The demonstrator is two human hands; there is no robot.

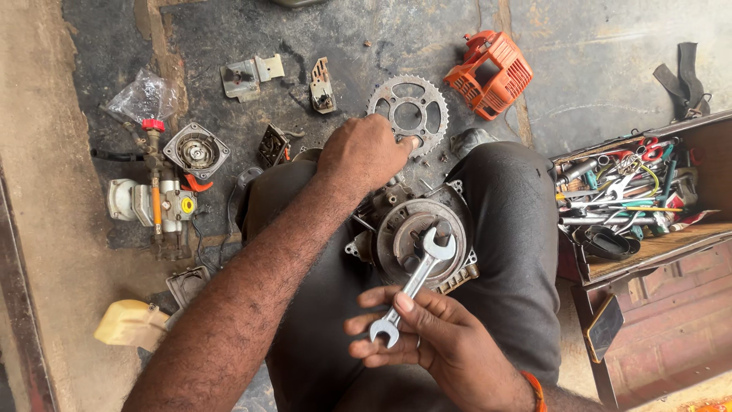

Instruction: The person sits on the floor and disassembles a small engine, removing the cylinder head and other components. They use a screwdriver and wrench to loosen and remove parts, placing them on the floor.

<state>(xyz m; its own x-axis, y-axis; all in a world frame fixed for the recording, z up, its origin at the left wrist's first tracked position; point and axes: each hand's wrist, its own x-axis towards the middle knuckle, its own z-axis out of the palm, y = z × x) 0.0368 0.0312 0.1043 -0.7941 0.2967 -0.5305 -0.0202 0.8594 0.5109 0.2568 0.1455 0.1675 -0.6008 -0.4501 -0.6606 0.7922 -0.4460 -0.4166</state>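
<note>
The right hand (427, 336) was nearest to the camera, at 6 o'clock in the view. Its fingers were closed around the lower part of a double-ended spanner (415, 284). The upper open end of the spanner sat on the centre of the engine (412, 233), which rested between the knees on the dark trousers (511, 252). The engine showed a round grey flywheel with a rusty ring.

The left hand (364, 156) reached over the engine toward 12 o'clock. It was curled, and its fingertips touched the rim of a toothed sprocket (408, 114) on the floor. I could not tell whether it was holding something.

The floor (579, 69) was dark, stained concrete with pale dusty strips. At 9 o'clock stood a pump (156, 202) with a red cap, and just beside it a round metal cover (197, 151). A yellowish plastic tank (133, 324) lay at 8 o'clock. Small brackets (248, 76) lay at 11 o'clock. An orange plastic housing (492, 74) lay at 1 o'clock, well apart from the sprocket. At 3 o'clock an open reddish toolbox (671, 320) was full of spanners and screwdrivers.
</note>
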